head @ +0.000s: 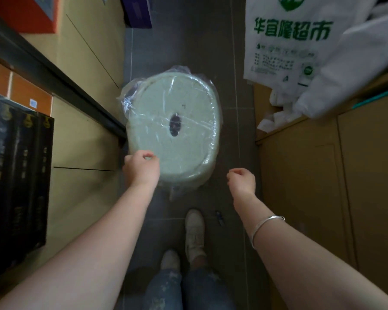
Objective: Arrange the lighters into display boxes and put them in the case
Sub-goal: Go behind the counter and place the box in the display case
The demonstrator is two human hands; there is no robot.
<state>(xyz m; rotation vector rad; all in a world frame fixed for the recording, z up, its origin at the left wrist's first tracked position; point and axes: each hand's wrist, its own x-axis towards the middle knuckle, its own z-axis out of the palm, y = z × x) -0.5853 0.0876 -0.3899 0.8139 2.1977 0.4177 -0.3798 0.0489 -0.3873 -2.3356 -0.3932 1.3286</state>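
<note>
A person stands over a plastic-wrapped green stool (pixel 174 128) on the grey floor (pixel 188 41). Their left hand (pixel 141 166) pinches the wrap at the stool's near edge. The right hand (pixel 242 179) hangs beside it, fingers curled, holding nothing.

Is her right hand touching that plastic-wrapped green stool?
Apart. The head view shows bare floor between the right hand and the stool.
</note>
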